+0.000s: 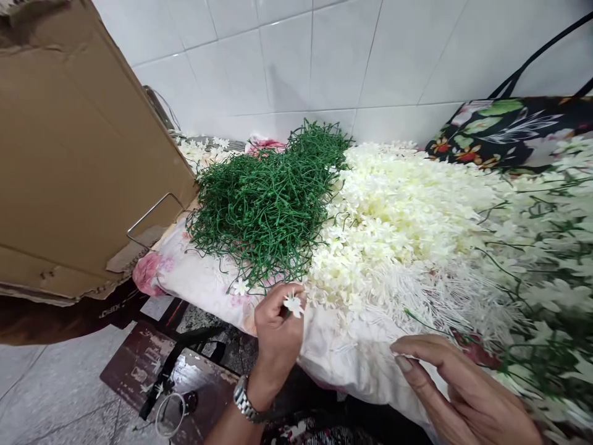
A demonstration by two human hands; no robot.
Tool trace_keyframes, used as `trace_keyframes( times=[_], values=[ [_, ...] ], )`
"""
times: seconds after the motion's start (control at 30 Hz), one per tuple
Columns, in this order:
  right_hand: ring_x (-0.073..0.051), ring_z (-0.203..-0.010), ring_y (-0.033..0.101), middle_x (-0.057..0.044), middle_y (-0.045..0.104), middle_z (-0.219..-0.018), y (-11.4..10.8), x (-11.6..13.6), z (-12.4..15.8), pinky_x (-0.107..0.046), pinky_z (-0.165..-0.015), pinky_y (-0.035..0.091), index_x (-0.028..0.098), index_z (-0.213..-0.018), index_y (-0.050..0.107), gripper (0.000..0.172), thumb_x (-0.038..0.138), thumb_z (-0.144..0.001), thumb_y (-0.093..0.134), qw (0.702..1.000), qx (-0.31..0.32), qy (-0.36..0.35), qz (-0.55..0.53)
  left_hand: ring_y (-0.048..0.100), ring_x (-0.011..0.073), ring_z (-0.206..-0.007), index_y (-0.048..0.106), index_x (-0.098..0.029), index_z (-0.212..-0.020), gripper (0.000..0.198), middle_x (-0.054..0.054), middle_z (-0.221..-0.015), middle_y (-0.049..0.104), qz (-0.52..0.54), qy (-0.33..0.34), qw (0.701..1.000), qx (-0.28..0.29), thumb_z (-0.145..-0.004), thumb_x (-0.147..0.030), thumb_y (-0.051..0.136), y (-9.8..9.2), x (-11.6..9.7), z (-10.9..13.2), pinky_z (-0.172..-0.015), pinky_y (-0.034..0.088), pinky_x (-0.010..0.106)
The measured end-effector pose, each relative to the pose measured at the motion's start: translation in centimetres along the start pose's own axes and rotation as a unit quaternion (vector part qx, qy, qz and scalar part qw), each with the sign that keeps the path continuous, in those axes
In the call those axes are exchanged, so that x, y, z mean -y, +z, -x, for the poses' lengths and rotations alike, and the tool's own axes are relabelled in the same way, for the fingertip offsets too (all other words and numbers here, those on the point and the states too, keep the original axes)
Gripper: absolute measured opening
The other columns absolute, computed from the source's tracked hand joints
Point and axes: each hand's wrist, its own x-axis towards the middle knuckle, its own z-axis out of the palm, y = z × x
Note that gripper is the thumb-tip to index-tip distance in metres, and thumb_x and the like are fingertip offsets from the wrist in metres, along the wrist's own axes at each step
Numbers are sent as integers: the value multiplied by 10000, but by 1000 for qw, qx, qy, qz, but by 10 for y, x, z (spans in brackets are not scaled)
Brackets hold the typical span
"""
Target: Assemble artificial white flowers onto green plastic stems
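My left hand [278,327], with a metal watch on its wrist, is closed around an artificial flower; the white blossom [293,305] shows between thumb and forefinger. Most of its stem is hidden in the fist. At lower right, my right hand [463,386] has thumb and forefinger pinched together, with a small whitish bit at their tips that is too small to name. Beyond my left hand lies a heap of green plastic stems [264,204]. To its right spreads a large pile of white artificial blossoms [393,210].
Flowers on green stems [546,266] lie along the right side. A large cardboard box [92,154] stands at left, beside a bent wire [152,216]. A floral cloth [194,272] covers the work surface. Below it is a worn brown board [134,364]. A flowered bag [519,130] leans against the tiled wall.
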Motion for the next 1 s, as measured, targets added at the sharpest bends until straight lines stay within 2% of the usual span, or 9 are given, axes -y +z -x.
trace_keyframes(
  times=[0.07,0.13,0.23,0.33,0.47,0.6,0.7,0.87,1.0],
  values=[
    [-103,-625,638,0,656,-743,1,3,-1,-157,-627,503,220,-849,585,77,198,-844,511,999,-17,37,-32,529,102,-519,666,-164,-642,75,-10,-585,623,101,-87,991,-13,-655,-112,613,-1,-5,-2,-488,404,198],
    [-99,-630,636,6,656,-743,3,6,-2,-147,-608,499,222,-828,590,60,193,-830,538,994,-22,78,-75,476,75,-455,677,-163,-615,27,-28,-523,586,210,-161,965,-5,-629,-141,669,-2,-11,-2,-449,368,183],
    [-96,-649,626,9,644,-737,4,11,-7,-140,-590,497,223,-808,583,59,166,-813,567,979,-20,121,-163,472,62,-434,702,-171,-624,32,-34,-499,573,327,-218,919,40,-618,-176,733,0,-19,3,-450,366,177],
    [-91,-682,613,9,627,-740,6,20,-16,-144,-613,499,221,-805,577,80,144,-822,565,957,-38,147,-247,517,75,-461,725,-183,-652,40,-12,-545,613,361,-197,906,101,-647,-212,752,2,-22,13,-468,397,187],
    [-88,-701,598,13,612,-761,12,30,-24,-165,-626,500,219,-823,582,100,123,-828,557,932,-58,147,-326,562,110,-538,737,-198,-677,36,11,-606,656,342,-107,922,147,-702,-214,718,5,-20,23,-490,418,202],
    [-90,-711,584,11,596,-763,18,37,-20,-192,-629,489,207,-831,584,93,117,-829,563,935,-35,122,-331,584,122,-553,738,-204,-735,68,18,-634,674,322,-42,933,156,-741,-175,677,5,-16,28,-503,434,212],
    [-88,-722,573,11,591,-765,21,40,-16,-206,-648,479,199,-841,584,101,100,-824,572,943,-38,101,-314,582,115,-548,730,-202,-728,73,11,-632,671,302,-25,942,146,-745,-166,669,7,-14,33,-507,439,205],
    [-81,-736,564,6,581,-789,24,39,-13,-206,-645,472,189,-869,590,136,65,-823,558,954,-49,75,-285,566,117,-563,727,-189,-722,53,11,-627,666,283,-95,946,127,-737,-194,677,12,-12,45,-533,448,209],
    [-83,-728,558,-2,574,-783,26,37,-9,-205,-630,472,176,-878,591,168,27,-807,559,967,-66,49,-240,477,74,-474,706,-170,-671,91,-11,-569,615,336,-226,904,137,-688,-258,721,17,-19,47,-460,396,170]
  ],
)
